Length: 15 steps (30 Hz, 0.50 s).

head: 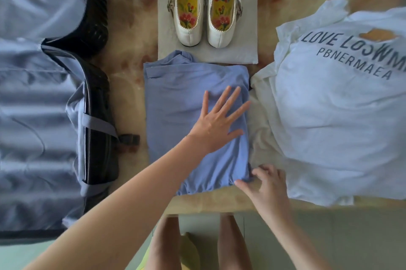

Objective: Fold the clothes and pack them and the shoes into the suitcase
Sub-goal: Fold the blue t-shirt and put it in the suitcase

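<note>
On a marbled table [129, 67], the blue garment [175, 102] lies folded in the middle. The left hand [217, 120] presses flat on it, fingers spread; the right hand [265, 184] pinches its near corner. The white T-shirt [329, 115] lies unfolded, the shoes [205, 6] stand unpacked, and the open suitcase [33, 93] looks empty.

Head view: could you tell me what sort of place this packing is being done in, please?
Probably a home room, though that is a guess. An open suitcase lies on a marbled table, beside a pair of white shoes and a white printed T-shirt, with bare legs below.
</note>
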Tool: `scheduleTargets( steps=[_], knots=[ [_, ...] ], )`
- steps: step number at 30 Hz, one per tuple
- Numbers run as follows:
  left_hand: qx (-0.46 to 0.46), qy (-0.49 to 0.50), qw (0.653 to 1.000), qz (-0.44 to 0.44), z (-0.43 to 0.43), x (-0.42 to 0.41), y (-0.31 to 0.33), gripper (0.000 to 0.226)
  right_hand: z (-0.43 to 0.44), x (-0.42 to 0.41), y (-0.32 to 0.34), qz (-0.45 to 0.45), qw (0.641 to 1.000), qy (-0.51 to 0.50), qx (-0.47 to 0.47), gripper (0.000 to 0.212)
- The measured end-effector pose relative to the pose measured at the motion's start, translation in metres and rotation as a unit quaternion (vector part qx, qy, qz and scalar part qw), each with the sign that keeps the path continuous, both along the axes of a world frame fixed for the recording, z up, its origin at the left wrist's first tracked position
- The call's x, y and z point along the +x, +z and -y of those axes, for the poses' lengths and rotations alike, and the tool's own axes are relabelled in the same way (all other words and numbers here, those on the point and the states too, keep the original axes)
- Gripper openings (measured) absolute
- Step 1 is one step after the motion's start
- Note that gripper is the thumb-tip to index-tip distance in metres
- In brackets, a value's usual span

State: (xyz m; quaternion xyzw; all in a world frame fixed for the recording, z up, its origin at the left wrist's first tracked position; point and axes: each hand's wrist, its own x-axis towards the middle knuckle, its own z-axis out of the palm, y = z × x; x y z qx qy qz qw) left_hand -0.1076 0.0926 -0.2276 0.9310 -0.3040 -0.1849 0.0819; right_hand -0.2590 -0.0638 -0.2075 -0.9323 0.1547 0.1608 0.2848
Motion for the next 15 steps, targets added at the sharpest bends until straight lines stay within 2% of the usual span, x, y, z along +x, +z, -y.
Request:
scheduleTargets(
  steps=[3,7,10,13,15],
  knots=[
    [0.067,0.005,0.997,-0.049,-0.001,-0.001,-0.013,0.083,0.007,-0.024,-0.007,0.026,0.999,-0.02,-0.04,0.028],
    [0.083,0.017,0.994,-0.064,-0.007,0.007,-0.02,0.085,0.023,-0.029,-0.01,0.007,0.994,-0.021,-0.11,0.024],
    [0.041,0.041,0.998,-0.012,-0.005,-0.001,-0.016,0.083,0.023,-0.024,-0.008,-0.009,0.999,-0.051,-0.014,0.024],
    [-0.05,0.076,0.994,0.058,-0.012,-0.025,-0.002,0.08,0.018,-0.014,0.0,-0.049,0.985,-0.134,0.094,0.043],
    [-0.085,0.155,0.983,0.054,-0.026,-0.058,0.005,0.085,0.015,-0.009,0.002,-0.07,0.977,-0.17,0.106,0.045]
  ],
)
